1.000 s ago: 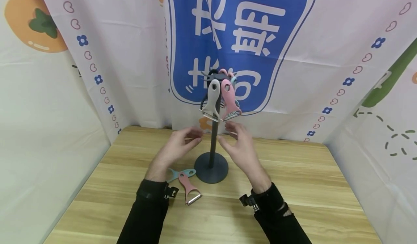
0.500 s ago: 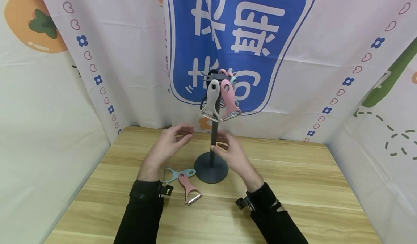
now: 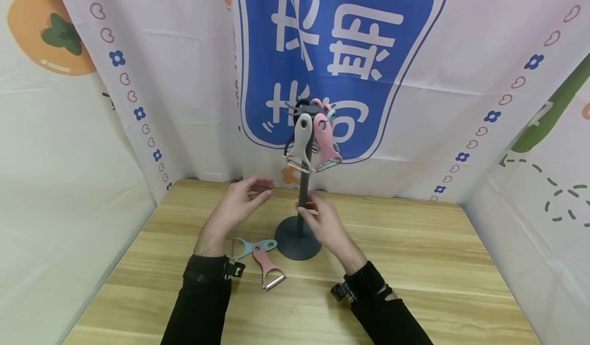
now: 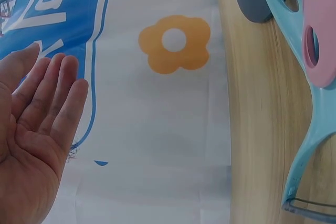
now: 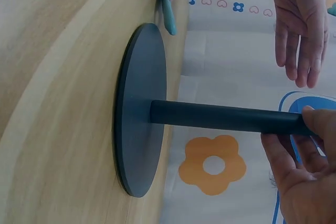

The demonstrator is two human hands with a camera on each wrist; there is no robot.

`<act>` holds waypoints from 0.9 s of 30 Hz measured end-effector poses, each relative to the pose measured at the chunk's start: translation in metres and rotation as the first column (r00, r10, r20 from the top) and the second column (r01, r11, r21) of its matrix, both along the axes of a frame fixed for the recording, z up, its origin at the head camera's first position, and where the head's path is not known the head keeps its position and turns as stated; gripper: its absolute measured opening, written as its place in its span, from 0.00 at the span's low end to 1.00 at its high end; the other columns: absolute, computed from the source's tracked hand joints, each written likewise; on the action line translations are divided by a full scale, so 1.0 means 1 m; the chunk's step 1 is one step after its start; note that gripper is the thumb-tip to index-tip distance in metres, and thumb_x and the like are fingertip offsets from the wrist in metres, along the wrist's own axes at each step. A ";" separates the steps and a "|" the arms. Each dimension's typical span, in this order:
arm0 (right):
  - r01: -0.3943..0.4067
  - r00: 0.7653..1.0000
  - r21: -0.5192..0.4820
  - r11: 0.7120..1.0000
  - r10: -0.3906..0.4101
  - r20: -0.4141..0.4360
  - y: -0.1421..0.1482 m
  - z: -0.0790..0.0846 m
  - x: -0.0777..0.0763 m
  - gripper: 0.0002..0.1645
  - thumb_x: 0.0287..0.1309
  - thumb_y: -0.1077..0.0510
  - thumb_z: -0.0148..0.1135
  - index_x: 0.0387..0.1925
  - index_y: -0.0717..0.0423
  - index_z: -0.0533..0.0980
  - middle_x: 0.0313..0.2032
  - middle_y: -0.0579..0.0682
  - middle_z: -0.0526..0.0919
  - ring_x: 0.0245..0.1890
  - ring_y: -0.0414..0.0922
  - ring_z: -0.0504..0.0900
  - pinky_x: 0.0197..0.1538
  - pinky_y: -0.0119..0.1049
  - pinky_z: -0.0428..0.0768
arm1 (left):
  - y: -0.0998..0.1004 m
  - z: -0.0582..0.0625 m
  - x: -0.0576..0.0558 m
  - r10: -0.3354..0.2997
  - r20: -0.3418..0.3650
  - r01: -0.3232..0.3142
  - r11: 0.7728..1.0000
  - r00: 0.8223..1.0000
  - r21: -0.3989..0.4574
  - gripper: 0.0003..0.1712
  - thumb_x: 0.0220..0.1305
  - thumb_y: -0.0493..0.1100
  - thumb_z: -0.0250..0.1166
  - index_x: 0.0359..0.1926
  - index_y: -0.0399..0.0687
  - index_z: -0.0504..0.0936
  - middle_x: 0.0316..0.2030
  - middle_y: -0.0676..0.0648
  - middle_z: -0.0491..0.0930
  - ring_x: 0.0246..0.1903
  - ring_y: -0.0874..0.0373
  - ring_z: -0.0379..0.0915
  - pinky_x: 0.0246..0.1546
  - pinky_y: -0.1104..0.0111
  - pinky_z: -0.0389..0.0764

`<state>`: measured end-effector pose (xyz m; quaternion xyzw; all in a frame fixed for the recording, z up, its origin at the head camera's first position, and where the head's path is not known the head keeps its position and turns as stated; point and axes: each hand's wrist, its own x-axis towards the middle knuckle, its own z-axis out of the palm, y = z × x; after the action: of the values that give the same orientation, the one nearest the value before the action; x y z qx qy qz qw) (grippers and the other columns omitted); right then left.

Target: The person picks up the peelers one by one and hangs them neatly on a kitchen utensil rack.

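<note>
A dark grey stand (image 3: 302,194) rises from a round base, with several vegetable peelers hung around its top. Toward me hang a white peeler (image 3: 301,139) and a pink peeler (image 3: 325,139); black and light blue ones are partly hidden behind. My right hand (image 3: 324,222) holds the pole (image 5: 226,117) between thumb and fingers, above the base (image 5: 143,114). Left of the pole, my left hand (image 3: 239,201) is held in the air with its fingers extended, touching nothing. Below it, a pink peeler (image 3: 264,263) lies across a light blue peeler (image 3: 249,247) on the table.
The wooden table (image 3: 405,263) ends at the back against a printed cloth (image 3: 203,104). White cloth walls (image 3: 83,191) close in both sides. The two loose peelers lie just left of the stand's base.
My right hand has come down and left, and its thumb and fingers have closed on the pole. My left hand has drawn back a little to the left. The peelers stay put.
</note>
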<state>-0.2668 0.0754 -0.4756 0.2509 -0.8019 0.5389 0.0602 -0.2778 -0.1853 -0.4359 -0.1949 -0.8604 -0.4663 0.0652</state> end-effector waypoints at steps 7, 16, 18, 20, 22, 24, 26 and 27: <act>0.023 1.000 0.003 1.000 -0.023 0.014 0.003 -0.003 0.003 0.14 0.74 0.58 0.59 0.58 0.50 0.76 0.52 0.51 0.81 0.55 0.47 0.83 0.54 0.36 0.83 | -0.001 0.000 0.000 -0.007 0.010 0.007 1.000 1.000 0.010 0.19 0.74 0.52 0.64 0.62 0.59 0.79 0.55 0.54 0.83 0.54 0.62 0.80 0.58 0.60 0.80; 0.058 0.998 0.037 0.998 -0.059 0.033 0.024 0.000 0.009 0.14 0.75 0.59 0.58 0.58 0.51 0.75 0.51 0.49 0.81 0.56 0.47 0.82 0.56 0.37 0.82 | -0.001 0.002 0.002 -0.010 0.025 0.010 1.000 1.000 0.018 0.20 0.74 0.52 0.64 0.63 0.57 0.79 0.56 0.51 0.83 0.55 0.61 0.79 0.59 0.61 0.80; 0.071 0.997 0.042 0.997 -0.072 0.041 0.031 0.001 0.010 0.14 0.75 0.58 0.58 0.58 0.51 0.75 0.51 0.49 0.81 0.56 0.46 0.82 0.57 0.37 0.82 | -0.002 0.002 0.002 -0.012 0.024 0.012 1.000 1.000 0.020 0.20 0.74 0.52 0.64 0.64 0.57 0.79 0.56 0.49 0.83 0.55 0.61 0.79 0.59 0.62 0.80; 0.085 0.995 0.049 0.995 -0.087 0.044 0.038 0.001 0.011 0.14 0.75 0.58 0.58 0.58 0.50 0.75 0.51 0.49 0.81 0.57 0.46 0.82 0.57 0.37 0.82 | -0.002 0.002 0.002 -0.016 0.023 0.016 1.000 1.000 0.020 0.20 0.74 0.52 0.63 0.63 0.56 0.78 0.57 0.47 0.82 0.55 0.60 0.79 0.59 0.61 0.79; 0.096 0.994 0.055 0.994 -0.099 0.047 0.046 0.001 0.011 0.14 0.75 0.58 0.58 0.59 0.50 0.75 0.52 0.49 0.81 0.57 0.46 0.82 0.57 0.37 0.82 | -0.002 0.002 0.002 -0.019 0.021 0.019 1.000 1.000 0.019 0.20 0.74 0.52 0.63 0.63 0.56 0.78 0.57 0.47 0.82 0.55 0.60 0.79 0.59 0.61 0.79; 0.104 0.993 0.063 0.993 -0.107 0.045 0.054 0.001 0.012 0.15 0.75 0.57 0.58 0.59 0.50 0.74 0.52 0.49 0.81 0.58 0.47 0.81 0.57 0.37 0.82 | -0.002 0.002 0.001 -0.021 0.017 0.021 1.000 1.000 0.016 0.20 0.74 0.51 0.64 0.63 0.56 0.78 0.57 0.46 0.82 0.55 0.60 0.79 0.59 0.61 0.79; 0.109 0.993 0.064 0.992 -0.111 0.037 0.062 0.001 0.013 0.15 0.75 0.58 0.58 0.60 0.51 0.73 0.53 0.51 0.81 0.58 0.48 0.82 0.57 0.37 0.82 | -0.002 0.001 0.001 -0.019 0.017 0.019 1.000 1.000 0.011 0.20 0.74 0.51 0.64 0.63 0.55 0.79 0.57 0.47 0.82 0.55 0.60 0.79 0.59 0.61 0.79; 0.110 0.993 0.064 0.992 -0.112 0.036 0.066 0.001 0.013 0.15 0.75 0.58 0.58 0.60 0.52 0.73 0.53 0.51 0.81 0.58 0.49 0.82 0.57 0.38 0.82 | -0.002 0.001 0.000 -0.019 0.016 0.019 1.000 1.000 0.009 0.20 0.74 0.51 0.64 0.63 0.55 0.79 0.57 0.47 0.82 0.55 0.60 0.79 0.59 0.61 0.79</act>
<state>-0.2535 0.1409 -0.4741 0.1971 -0.8320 0.5142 0.0666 -0.2775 -0.1870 -0.4348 -0.1990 -0.8568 -0.4725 0.0547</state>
